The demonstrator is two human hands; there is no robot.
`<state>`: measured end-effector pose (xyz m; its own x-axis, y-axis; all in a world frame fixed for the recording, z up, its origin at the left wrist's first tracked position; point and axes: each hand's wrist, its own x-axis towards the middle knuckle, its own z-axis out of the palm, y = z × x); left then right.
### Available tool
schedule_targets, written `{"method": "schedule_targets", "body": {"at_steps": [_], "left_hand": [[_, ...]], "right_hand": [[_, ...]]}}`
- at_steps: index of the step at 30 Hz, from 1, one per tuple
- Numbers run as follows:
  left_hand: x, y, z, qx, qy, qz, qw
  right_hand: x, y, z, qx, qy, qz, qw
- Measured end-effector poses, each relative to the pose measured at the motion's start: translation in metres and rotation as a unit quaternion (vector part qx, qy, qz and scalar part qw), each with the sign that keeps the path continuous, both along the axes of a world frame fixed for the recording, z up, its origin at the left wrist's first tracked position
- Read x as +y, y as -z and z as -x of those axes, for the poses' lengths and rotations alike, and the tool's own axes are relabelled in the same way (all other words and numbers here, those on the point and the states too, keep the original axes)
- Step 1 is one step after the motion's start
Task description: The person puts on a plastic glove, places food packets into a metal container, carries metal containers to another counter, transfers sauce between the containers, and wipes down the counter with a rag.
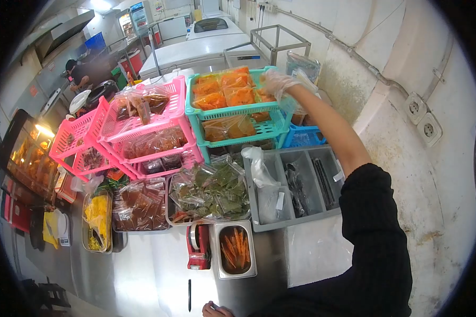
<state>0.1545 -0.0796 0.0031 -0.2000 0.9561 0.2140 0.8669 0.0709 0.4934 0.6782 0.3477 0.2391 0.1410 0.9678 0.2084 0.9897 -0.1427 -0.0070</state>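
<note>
My right hand [278,84], in a clear plastic glove, reaches to the right end of the upper teal basket [238,112]. It is nearest the bags of shredded orange food [240,95] there. Blur and the glove hide whether its fingers grip a bag. My left hand [217,310], bare, rests low at the bottom edge of the view, only partly visible; its finger posture is unclear. Close to it on the steel counter lies a black pen [189,295]. A red tape dispenser [198,247] and a metal pan of orange sticks [235,250] stand beyond.
Pink stacked baskets [182,113] with bagged food stand left of the teal ones. In front are bagged green leaves [210,190], brown packets [141,205] and a grey cutlery tray [254,203]. A wall with sockets [430,131] bounds the right. Another person [82,74] is at back left.
</note>
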Motion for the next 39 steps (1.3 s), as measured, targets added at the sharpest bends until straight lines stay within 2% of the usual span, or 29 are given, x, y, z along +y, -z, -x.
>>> {"method": "schedule_targets", "body": {"at_steps": [1,3,4,6,7,9,10,12,13,15,16,19,21,22,25,28,29,31,33,35,37,39], "left_hand": [[0.000,-0.001,0.000,-0.001,0.005,-0.006,1.000],[-0.001,-0.001,0.001,-0.003,0.012,-0.011,1.000],[-0.001,0.001,0.001,-0.001,0.011,-0.010,1.000],[-0.001,0.004,0.002,0.001,0.011,-0.008,1.000],[-0.001,0.006,0.001,-0.001,0.003,-0.013,1.000],[-0.003,0.011,0.003,-0.002,-0.006,-0.019,1.000],[-0.004,0.014,0.005,0.004,-0.003,-0.003,1.000],[-0.003,0.018,0.006,0.011,-0.001,0.013,1.000],[-0.003,0.019,0.006,0.015,-0.005,0.016,1.000],[-0.002,0.020,0.004,0.013,-0.025,0.045,0.999],[-0.002,0.019,0.004,0.015,-0.027,0.045,0.998],[-0.002,0.019,0.004,0.009,-0.024,0.046,0.999],[-0.001,0.020,0.004,0.014,-0.007,0.007,1.000],[-0.001,0.016,0.004,0.017,-0.008,0.013,1.000],[0.000,0.012,0.002,0.013,0.006,0.006,1.000],[-0.001,0.006,0.002,0.013,0.020,0.003,1.000],[-0.002,0.009,0.004,0.011,0.014,0.006,1.000],[-0.004,0.034,0.010,-0.006,0.007,0.030,1.000],[-0.018,0.047,0.020,-0.026,0.008,0.059,0.998],[-0.016,0.038,0.018,-0.037,0.012,0.083,0.996],[-0.014,0.036,0.018,-0.036,0.011,0.087,0.995],[-0.011,0.038,0.017,-0.027,0.006,0.075,0.997]], "right_hand": [[-0.006,-0.009,0.006,-0.003,-0.002,0.002,1.000],[-0.027,-0.036,0.023,0.058,-0.016,-0.072,0.996],[-0.025,-0.038,0.018,0.056,-0.016,-0.072,0.996],[-0.019,-0.045,0.006,0.138,-0.014,-0.178,0.974],[-0.013,-0.048,0.003,0.137,-0.015,-0.179,0.974],[0.002,-0.052,-0.003,-0.097,-0.101,-0.194,0.971],[0.010,-0.052,-0.006,-0.097,-0.101,-0.196,0.971],[0.027,-0.046,-0.008,-0.238,-0.138,-0.162,0.948],[0.029,-0.044,-0.003,-0.235,-0.139,-0.164,0.948],[0.030,-0.036,0.005,-0.344,-0.176,-0.126,0.914],[0.034,-0.031,0.009,-0.342,-0.178,-0.126,0.914],[0.048,-0.014,0.009,-0.322,-0.127,-0.125,0.930],[0.056,-0.002,0.004,-0.319,-0.058,-0.343,0.882],[0.051,0.001,0.004,-0.315,-0.061,-0.338,0.885],[0.038,-0.003,-0.004,-0.116,-0.063,-0.233,0.964],[0.026,-0.006,-0.007,-0.055,-0.081,-0.193,0.976],[0.022,-0.013,-0.006,-0.053,-0.083,-0.192,0.977],[0.015,-0.030,-0.003,-0.137,-0.012,-0.180,0.974],[-0.008,-0.048,0.007,-0.035,-0.038,-0.187,0.981],[-0.096,-0.069,0.085,0.093,-0.129,-0.271,0.949],[-0.166,-0.060,0.141,0.101,-0.198,-0.224,0.949],[-0.221,-0.019,0.181,0.123,-0.258,-0.174,0.942]]}}
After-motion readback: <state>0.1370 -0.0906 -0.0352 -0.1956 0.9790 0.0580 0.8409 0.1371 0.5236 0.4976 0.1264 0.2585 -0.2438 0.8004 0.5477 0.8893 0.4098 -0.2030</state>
